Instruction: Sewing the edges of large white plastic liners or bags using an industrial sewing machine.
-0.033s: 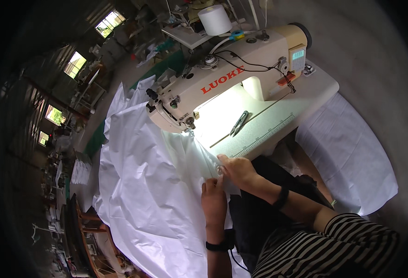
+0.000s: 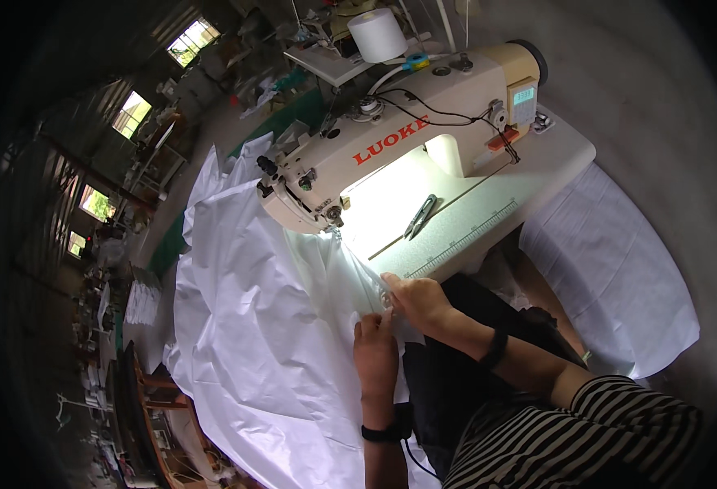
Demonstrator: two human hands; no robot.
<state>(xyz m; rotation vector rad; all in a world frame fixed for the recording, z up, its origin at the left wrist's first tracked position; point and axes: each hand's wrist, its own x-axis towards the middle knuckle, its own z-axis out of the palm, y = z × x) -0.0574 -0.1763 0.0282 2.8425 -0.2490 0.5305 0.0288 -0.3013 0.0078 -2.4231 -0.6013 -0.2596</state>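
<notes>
White fabric spreads in loose folds over the left of the sewing machine, and its right edge runs under the needle area. Along that edge my left hand is closed, pinching the cloth with curled fingers. Just beyond it and to the right, my right hand grips the same edge near the front of the machine bed, thumb and fingers together. A pair of thread snips lies on the lit bed, apart from both hands. The cloth hides the presser foot in part.
A white thread cone stands behind the machine. More white cloth hangs at the right below the bed. A lit control panel sits on the machine's right end. At the lower left is a wooden frame.
</notes>
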